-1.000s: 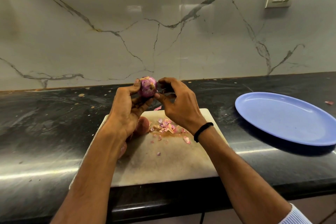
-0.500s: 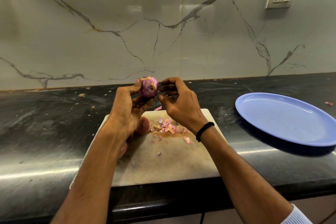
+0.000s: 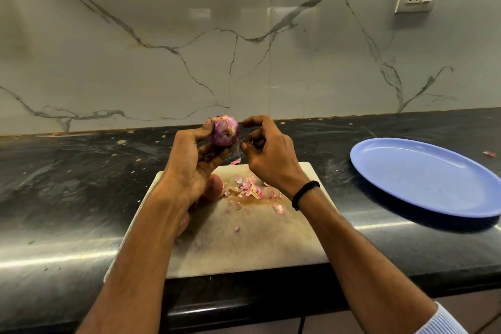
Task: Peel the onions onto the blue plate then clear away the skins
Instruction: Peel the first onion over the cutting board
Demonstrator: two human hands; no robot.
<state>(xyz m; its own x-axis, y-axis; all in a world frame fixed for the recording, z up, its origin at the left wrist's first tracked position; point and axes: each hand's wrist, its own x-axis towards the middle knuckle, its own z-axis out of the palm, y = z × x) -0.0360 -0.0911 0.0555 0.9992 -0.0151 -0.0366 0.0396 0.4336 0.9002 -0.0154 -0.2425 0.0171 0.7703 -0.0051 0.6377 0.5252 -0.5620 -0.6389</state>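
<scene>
Centrally, the fingers [image 3: 215, 156] and thumb of the left hand [image 3: 189, 168] curl round a purple onion [image 3: 226, 130], holding it up above a pale cutting board [image 3: 257, 247]. Just beside it, the right hand [image 3: 268, 154] pinches a thin strip of skin [image 3: 238, 150] hanging off the onion. Loose skins [image 3: 249, 188] lie on the board. The blue plate [image 3: 423, 179] sits well apart to the right on the black counter [image 3: 67, 184].
</scene>
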